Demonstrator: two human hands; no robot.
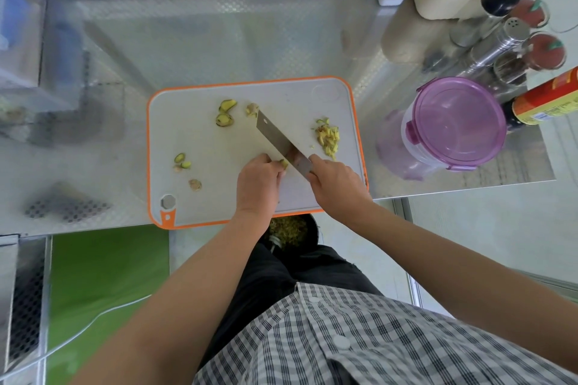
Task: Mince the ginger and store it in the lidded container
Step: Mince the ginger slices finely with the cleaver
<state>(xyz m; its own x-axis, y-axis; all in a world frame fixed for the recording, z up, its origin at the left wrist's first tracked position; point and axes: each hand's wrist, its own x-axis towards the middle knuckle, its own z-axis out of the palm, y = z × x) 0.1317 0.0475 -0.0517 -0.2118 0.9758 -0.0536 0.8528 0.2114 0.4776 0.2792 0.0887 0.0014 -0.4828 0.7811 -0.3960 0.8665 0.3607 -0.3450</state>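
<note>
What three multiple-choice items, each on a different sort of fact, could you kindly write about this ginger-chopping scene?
1. What colour edges the white plastic cutting board?
A. Orange. B. Green. C. Blue.

2. Where does the clear plastic container with the purple lid stand?
A. On the board. B. On the steel counter, right of the board. C. On the floor.

3. What is the right hand doing?
A. Resting open on the counter. B. Lifting the lid. C. Gripping the steel cleaver.

Answers:
A, an orange band rims the board.
B, the container sits on steel beyond the board's right edge.
C, its fingers curl round the cleaver's handle, while the left hand holds a ginger piece at the blade.
</note>
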